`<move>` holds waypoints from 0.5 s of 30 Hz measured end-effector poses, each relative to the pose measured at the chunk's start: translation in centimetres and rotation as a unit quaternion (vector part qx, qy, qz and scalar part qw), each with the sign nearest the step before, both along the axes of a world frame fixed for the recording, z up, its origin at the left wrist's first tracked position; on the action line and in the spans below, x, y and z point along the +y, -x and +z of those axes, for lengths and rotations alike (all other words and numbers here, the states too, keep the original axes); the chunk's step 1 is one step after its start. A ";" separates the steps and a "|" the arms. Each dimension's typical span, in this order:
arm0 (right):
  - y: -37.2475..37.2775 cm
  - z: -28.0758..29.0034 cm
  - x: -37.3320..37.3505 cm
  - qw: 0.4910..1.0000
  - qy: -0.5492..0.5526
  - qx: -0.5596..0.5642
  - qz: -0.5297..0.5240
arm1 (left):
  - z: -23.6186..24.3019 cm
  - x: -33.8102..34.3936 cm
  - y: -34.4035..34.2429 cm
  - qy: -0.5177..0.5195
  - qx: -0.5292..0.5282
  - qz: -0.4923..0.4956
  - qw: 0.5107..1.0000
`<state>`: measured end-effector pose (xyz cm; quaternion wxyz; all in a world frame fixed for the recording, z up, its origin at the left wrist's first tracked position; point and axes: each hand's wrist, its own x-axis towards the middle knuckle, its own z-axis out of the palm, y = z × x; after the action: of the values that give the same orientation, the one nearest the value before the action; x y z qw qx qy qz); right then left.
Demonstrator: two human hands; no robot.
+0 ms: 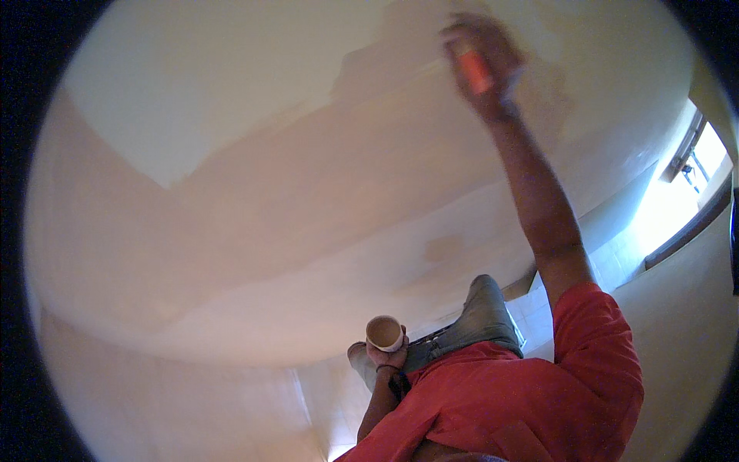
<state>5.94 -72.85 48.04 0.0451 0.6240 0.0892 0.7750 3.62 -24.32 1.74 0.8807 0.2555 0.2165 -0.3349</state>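
Note:
High on the wall (254,231), my right hand (496,58) is closed around a tool with an orange handle (476,73). Motion blurs the fingers, and the tool's working end cannot be made out. Around that hand the wall shows a darker, pinkish-beige coat, with a paler cream area to its upper left. Down by my lap, my left hand (391,356) grips a small round cup (384,334) with a pale rim. Inside the cup is a beige surface matching the darker coat. The two hands are far apart.
Bright light comes through an opening (708,158) with a dark frame at the right. Pale floor tiles (616,262) lie below it. My bent legs in jeans (483,323) are close to the wall's lower part. A darker patch (444,248) marks the wall above my knees.

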 end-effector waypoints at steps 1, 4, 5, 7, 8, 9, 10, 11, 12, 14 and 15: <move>-0.4 -0.5 4.3 0.997 -0.009 0.063 0.037 | 0.1 0.0 0.1 -0.016 0.001 0.010 1.000; -1.0 -1.0 8.3 0.974 -0.001 0.122 0.189 | 1.1 -0.4 0.3 -0.044 -0.013 0.013 0.999; -0.8 -1.0 8.2 0.965 -0.016 0.122 0.232 | 1.5 -0.5 0.5 -0.051 -0.015 0.017 0.998; -0.3 -1.5 5.9 0.954 -0.079 0.098 0.273 | 2.9 -0.9 1.0 -0.065 -0.019 0.028 0.997; 0.3 -2.0 2.9 0.981 -0.075 0.080 0.158 | 2.9 -1.0 1.2 -0.084 -0.048 0.026 0.995; 1.2 -2.6 -0.3 0.995 -0.069 0.063 0.040 | 2.8 -1.1 1.4 -0.103 -0.074 0.026 0.992; 2.4 -3.1 -2.9 0.982 -0.168 0.021 0.080 | 2.1 -1.2 1.5 -0.133 -0.130 0.012 0.983; 3.4 -3.7 -5.1 0.956 -0.266 -0.021 0.120 | 1.6 -1.1 1.5 -0.126 -0.131 0.009 0.983; 4.7 -4.0 -6.7 0.942 -0.296 -0.045 0.148 | 1.1 -0.9 1.6 -0.120 -0.132 0.007 0.984; 6.8 -4.0 -9.1 0.926 -0.334 -0.086 0.155 | 0.9 -0.8 1.2 -0.095 -0.098 -0.002 0.991; 7.7 -3.9 -10.1 0.926 -0.339 -0.103 0.135 | 0.7 -0.9 1.2 -0.112 -0.116 -0.017 0.987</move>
<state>-1.76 -82.94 44.16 -0.2650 0.5009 -0.1002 0.8178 2.44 -25.20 2.40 0.8598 0.3935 0.1446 -0.2917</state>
